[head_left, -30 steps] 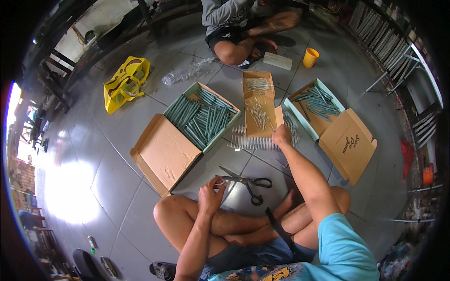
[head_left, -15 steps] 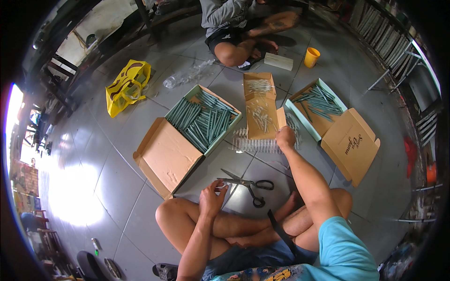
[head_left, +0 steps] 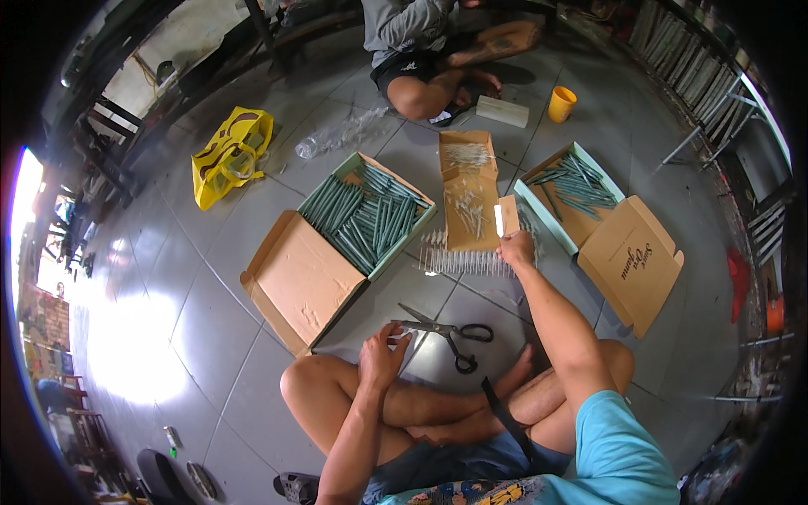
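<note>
My right hand (head_left: 517, 248) is closed on the lower end of a small brown-and-white cardboard piece (head_left: 507, 215). It stands at the right edge of a narrow open cardboard box (head_left: 455, 239); whether the two are joined I cannot tell. Small clear pieces (head_left: 468, 206) lie scattered in that box. A row of thin clear sticks (head_left: 467, 263) lies along its near side, under my wrist. My left hand (head_left: 383, 358) is by my knee, its fingertips pinched around something small and whitish. Beside those fingertips, black-handled scissors (head_left: 446, 328) rest on the floor with blades apart.
Left of the narrow box, an open box (head_left: 304, 271) holds many green sticks (head_left: 370, 215). Another open box (head_left: 633, 261) with fewer green sticks is at right. A yellow bag (head_left: 227, 160), crumpled clear plastic (head_left: 341, 135), a yellow cup (head_left: 562, 104) and a seated person (head_left: 412, 50) are farther off.
The cardboard piece in my right hand has turned, so a white face now shows. My right hand has shifted slightly. My left hand and the scissors look the same.
</note>
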{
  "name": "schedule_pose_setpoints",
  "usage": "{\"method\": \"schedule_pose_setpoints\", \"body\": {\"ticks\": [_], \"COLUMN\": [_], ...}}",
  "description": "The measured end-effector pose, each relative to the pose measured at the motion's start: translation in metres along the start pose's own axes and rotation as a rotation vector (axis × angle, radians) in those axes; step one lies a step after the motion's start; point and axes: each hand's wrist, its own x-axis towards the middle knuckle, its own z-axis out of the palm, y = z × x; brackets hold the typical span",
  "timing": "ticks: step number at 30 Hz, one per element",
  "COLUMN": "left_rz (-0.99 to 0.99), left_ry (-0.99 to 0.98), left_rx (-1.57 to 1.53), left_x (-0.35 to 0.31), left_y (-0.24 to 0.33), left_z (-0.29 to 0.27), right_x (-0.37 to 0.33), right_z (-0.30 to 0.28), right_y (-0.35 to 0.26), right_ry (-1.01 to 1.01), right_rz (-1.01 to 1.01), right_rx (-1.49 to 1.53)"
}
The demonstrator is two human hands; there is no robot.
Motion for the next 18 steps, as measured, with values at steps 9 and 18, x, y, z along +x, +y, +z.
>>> {"method": "schedule_pose_setpoints", "body": {"ticks": [9,18], "left_rz": [0.019,0.007], "left_ry": [0.044,0.218], "left_rx": [-0.153,-0.869], "left_x": [0.0,-0.038], "left_y": [0.002,0.089], "left_z": [-0.006,-0.078], "right_x": [-0.058,-0.23], "right_z": [-0.024,-0.101], "right_y": [-0.036,-0.18], "right_ry": [-0.272,-0.986], "right_rz": [0.031,-0.212], "right_rx": [0.569,0.839]}}
